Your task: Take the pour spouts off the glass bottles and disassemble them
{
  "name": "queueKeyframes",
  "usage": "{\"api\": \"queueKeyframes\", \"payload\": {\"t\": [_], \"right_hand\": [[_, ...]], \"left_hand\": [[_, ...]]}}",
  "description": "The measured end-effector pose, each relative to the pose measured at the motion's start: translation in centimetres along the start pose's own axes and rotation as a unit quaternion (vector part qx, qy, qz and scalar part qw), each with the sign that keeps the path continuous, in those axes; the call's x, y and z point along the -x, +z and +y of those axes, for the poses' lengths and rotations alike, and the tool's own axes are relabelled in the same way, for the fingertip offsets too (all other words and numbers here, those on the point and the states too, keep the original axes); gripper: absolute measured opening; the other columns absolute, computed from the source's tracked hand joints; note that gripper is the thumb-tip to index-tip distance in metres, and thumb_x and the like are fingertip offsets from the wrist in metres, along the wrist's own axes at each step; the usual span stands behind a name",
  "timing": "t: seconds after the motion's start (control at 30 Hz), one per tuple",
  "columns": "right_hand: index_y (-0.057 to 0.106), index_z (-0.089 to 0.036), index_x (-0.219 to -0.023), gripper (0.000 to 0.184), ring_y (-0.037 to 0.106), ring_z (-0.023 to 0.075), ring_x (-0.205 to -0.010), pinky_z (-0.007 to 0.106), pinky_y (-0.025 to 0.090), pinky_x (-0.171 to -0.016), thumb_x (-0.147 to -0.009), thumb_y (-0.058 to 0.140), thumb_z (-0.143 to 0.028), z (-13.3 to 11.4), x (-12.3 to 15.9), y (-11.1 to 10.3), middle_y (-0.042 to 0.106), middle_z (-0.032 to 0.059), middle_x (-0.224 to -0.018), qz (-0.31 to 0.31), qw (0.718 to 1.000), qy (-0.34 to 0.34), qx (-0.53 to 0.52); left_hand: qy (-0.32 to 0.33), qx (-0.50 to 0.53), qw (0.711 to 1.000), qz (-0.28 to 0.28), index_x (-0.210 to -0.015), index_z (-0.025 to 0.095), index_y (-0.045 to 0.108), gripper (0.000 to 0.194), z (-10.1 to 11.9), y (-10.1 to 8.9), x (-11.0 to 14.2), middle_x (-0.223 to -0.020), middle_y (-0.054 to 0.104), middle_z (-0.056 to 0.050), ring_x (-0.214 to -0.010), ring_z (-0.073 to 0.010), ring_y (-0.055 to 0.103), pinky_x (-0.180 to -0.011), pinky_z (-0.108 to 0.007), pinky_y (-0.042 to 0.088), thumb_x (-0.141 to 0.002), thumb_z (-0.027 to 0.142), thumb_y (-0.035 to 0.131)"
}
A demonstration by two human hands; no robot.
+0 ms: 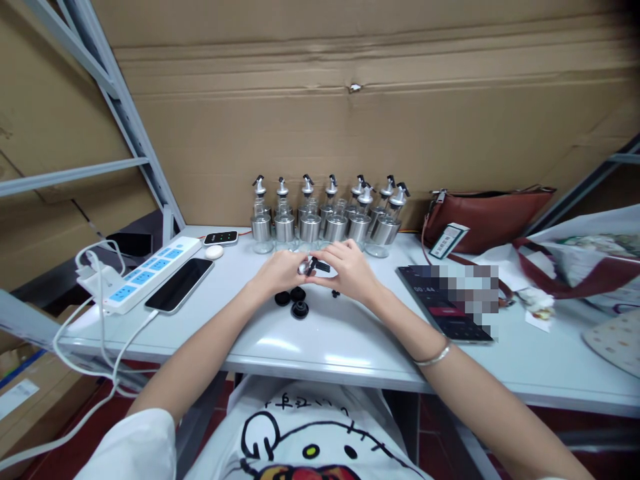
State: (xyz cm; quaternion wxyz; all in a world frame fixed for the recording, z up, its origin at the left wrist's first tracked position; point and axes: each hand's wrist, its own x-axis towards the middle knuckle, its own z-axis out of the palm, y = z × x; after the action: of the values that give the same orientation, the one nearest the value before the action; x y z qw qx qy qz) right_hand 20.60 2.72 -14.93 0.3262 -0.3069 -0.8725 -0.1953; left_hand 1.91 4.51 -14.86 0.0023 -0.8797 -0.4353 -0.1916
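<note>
Over the middle of the table, my left hand point(284, 272) and my right hand point(353, 270) meet at a small silver and black pourer top point(311, 267). My left fingers are closed around its silver part. The thumb and fingertips of my right hand pinch at its black flap point(323, 267). Several black round stoppers point(300, 309) lie on the table just below my left hand. A tiny black piece point(335, 293) rests under my right hand. Behind my hands stand glass oil bottles point(310, 230) with steel sleeves, several of them topped by silver pourers with black flaps.
At left are a white power strip point(150, 273), a phone point(181, 285) with a cable, a small device point(221, 238) and a white round object point(214, 252). A tablet point(440, 300), a brown bag point(490, 217) and plastic packaging point(590, 233) lie right. Cardboard point(300, 120) backs the table.
</note>
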Motion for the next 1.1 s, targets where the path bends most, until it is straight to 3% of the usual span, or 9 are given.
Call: {"api": "queueKeyframes", "payload": {"t": [0.13,0.4,0.5,0.6,0.67,0.77,0.93,1.0,1.1], "right_hand": [[0.062,-0.011,-0.102,0.037,0.05,0.0204,-0.073,0.034,0.028,-0.07,-0.09,0.049,-0.044,0.3,0.1,0.2,0.066,0.0079,-0.079,0.015,0.998,-0.008,0.06],[0.058,-0.015,-0.072,0.032,0.044,0.0197,-0.062,0.033,0.028,-0.064,-0.092,0.037,-0.027,0.9,0.1,1.1,0.057,0.0064,-0.062,0.032,0.992,-0.047,0.11],[0.054,-0.017,-0.069,0.032,0.047,0.0178,-0.062,0.031,0.03,-0.066,-0.091,0.029,-0.019,1.3,0.2,0.8,0.058,0.0053,-0.063,0.064,0.998,0.014,0.026],[0.05,-0.018,-0.064,0.031,0.047,0.0152,-0.058,0.028,0.032,-0.065,-0.087,0.03,-0.017,2.2,0.3,0.1,0.056,0.0033,-0.06,0.081,0.985,0.149,-0.038],[0.048,-0.018,-0.06,0.028,0.046,0.014,-0.055,0.027,0.03,-0.061,-0.085,0.036,-0.021,2.8,0.4,-0.3,0.054,0.0022,-0.057,0.021,0.966,0.254,-0.044],[0.055,-0.016,-0.061,0.026,0.048,0.0141,-0.056,0.025,0.028,-0.056,-0.082,0.04,-0.022,3.4,0.6,0.1,0.057,0.0028,-0.059,-0.132,0.924,0.356,-0.054],[0.065,-0.015,-0.058,0.036,0.052,0.0154,-0.054,0.025,0.032,-0.055,-0.084,0.041,-0.022,3.6,1.2,1.6,0.06,0.0055,-0.053,-0.257,0.895,0.356,-0.082],[0.065,-0.013,-0.055,0.037,0.053,0.0169,-0.055,0.026,0.032,-0.056,-0.084,0.045,-0.025,3.6,1.4,1.7,0.061,0.0087,-0.054,-0.273,0.893,0.351,-0.074],[0.069,-0.014,-0.072,0.019,0.058,0.018,-0.066,0.025,0.037,-0.062,-0.08,0.053,-0.021,3.7,1.3,1.0,0.067,0.0086,-0.071,-0.273,0.905,0.315,-0.084]], "left_hand": [[-0.026,-0.079,0.996,0.011,-0.077,0.016,0.061,0.028,0.9,-0.3,0.1,-0.07,0.067,-0.009,-0.069,-0.0245,0.064,-0.053,-0.026,0.032,-0.079,0.044,0.056],[0.059,-0.041,0.997,0.011,-0.068,0.017,0.054,0.016,1.6,-0.6,0.2,-0.061,0.061,-0.002,-0.055,-0.0149,0.055,-0.051,-0.026,0.027,-0.079,0.027,0.048],[0.087,-0.018,0.996,0.033,-0.068,0.018,0.051,0.014,1.2,-0.5,0.1,-0.06,0.057,0.0,-0.057,-0.0142,0.052,-0.053,-0.025,0.029,-0.078,0.027,0.048],[0.098,0.004,0.993,0.07,-0.07,0.018,0.048,0.011,0.7,-0.7,0.0,-0.061,0.053,0.001,-0.059,-0.0139,0.05,-0.057,-0.025,0.032,-0.078,0.025,0.048],[0.085,0.02,0.992,0.09,-0.075,0.018,0.048,0.007,0.5,-0.8,-0.1,-0.064,0.053,0.002,-0.06,-0.0138,0.05,-0.06,-0.025,0.034,-0.078,0.024,0.047],[0.051,0.034,0.993,0.096,-0.091,0.018,0.048,0.012,0.0,-1.2,-0.1,-0.071,0.056,0.001,-0.063,-0.0149,0.052,-0.062,-0.025,0.036,-0.082,0.026,0.046],[-0.011,0.015,0.997,0.075,-0.103,0.016,0.042,0.021,-0.6,-1.6,0.0,-0.074,0.057,-0.002,-0.065,-0.0177,0.056,-0.058,-0.025,0.036,-0.091,0.031,0.035],[-0.015,0.013,0.997,0.068,-0.102,0.017,0.042,0.021,-0.7,-1.6,0.0,-0.074,0.058,-0.002,-0.065,-0.0185,0.057,-0.058,-0.025,0.036,-0.092,0.033,0.034],[-0.006,0.019,0.998,0.057,-0.101,0.018,0.043,0.021,-0.8,-1.4,0.0,-0.076,0.06,-0.001,-0.067,-0.0184,0.059,-0.058,-0.025,0.036,-0.093,0.035,0.034]]}}
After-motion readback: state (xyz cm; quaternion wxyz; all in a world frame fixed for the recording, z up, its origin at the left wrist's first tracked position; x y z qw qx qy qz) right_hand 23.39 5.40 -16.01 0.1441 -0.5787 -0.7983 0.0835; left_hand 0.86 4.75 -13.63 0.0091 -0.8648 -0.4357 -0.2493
